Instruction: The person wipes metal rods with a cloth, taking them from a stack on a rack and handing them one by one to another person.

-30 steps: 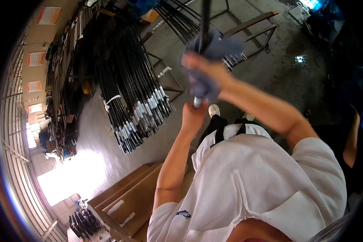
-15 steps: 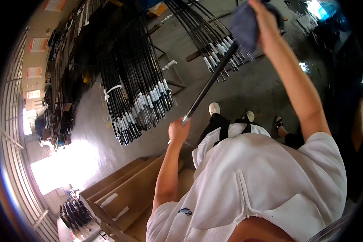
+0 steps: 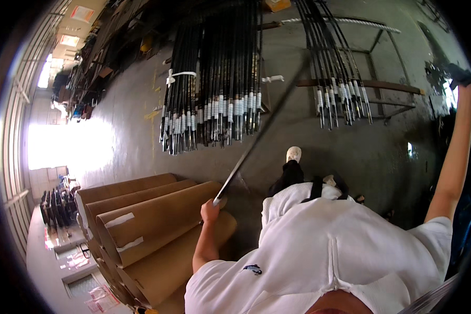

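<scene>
My left hand is closed round the pale lower end of a long black pole. The pole slants up and away to the right, its far part dark and blurred against the floor. Far out to the right, my right hand is closed on a dark cloth, well apart from the pole. A dense row of similar black poles with white bands near their ends lies ahead, some tied with a white strip. A smaller group of banded poles lies further right.
Large brown cardboard rolls are stacked at the lower left, beside my left forearm. A metal rack supports the right group of poles. My shoe stands on the grey floor. A bright opening is at the left.
The cloth, formerly around the pole's upper part, is now off it, carried far right by my right hand. My left hand has moved down and left with the pole. The view has turned.
</scene>
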Tool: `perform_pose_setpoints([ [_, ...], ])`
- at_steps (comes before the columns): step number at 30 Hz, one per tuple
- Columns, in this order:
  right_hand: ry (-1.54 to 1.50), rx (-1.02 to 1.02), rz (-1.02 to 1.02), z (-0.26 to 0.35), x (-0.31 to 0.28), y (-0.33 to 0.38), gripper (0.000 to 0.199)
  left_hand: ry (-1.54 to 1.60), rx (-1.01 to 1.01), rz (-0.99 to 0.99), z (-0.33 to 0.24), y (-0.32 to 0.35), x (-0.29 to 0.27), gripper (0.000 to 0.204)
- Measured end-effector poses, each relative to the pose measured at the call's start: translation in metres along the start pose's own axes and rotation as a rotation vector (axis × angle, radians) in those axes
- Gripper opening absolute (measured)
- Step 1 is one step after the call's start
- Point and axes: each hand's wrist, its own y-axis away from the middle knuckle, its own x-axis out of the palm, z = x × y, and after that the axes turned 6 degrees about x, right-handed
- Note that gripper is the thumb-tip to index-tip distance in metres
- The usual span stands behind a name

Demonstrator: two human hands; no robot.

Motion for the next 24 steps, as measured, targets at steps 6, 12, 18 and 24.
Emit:
perform_pose_setpoints([
  [6, 0.127, 0.304, -0.054, -0.159, 0.063, 0.203, 0.040, 0.303, -0.167, -0.148, -0.058, -0.114, 0.021, 0.043],
  [12, 0.391, 0.455, -0.044, -0.227, -0.004, 0.264, 0.044, 0.338, -0.234, -0.180, -0.095, -0.260, 0.017, 0.035],
  [18, 0.464, 0.486, -0.268, -0.200, -0.079, 0.263, 0.046, 0.271, -0.210, -0.231, -0.079, -0.343, 0.025, 0.031],
  [24, 0.580, 0.452, -0.402, -0.190, -0.108, 0.290, 0.047, 0.189, -0.218, -0.123, -0.063, -0.382, 0.042, 0.036],
])
